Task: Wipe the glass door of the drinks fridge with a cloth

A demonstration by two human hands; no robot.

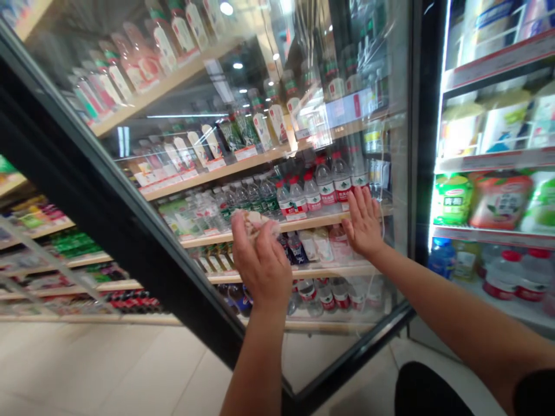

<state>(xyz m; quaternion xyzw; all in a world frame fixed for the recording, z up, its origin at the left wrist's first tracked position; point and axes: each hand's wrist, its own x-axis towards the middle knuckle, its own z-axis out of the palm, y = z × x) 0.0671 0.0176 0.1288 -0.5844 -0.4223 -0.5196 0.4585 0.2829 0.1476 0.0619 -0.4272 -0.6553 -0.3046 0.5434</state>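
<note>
A swung-out glass cooler door point(303, 358) with a black frame stands in front of me. Against its pane, my left hand point(262, 266) is closed round a crumpled pale cloth point(255, 218) with whitish and brown patches; its far side is hidden behind my fingers. To the right, my right hand point(363, 225) lies flat with fingers stretched out, palm towards the glass, and holds nothing. Red-capped water bottles point(327, 184) show through the pane just beyond both hands.
Behind the door run wooden shelves point(203, 173) of bottled drinks. At the right is the lit cooler point(494, 162) with drinks on several levels. The door's thick black frame point(130, 202) slants across the left, over a tiled floor point(108, 364). My dark-clad knee point(427, 393) is below.
</note>
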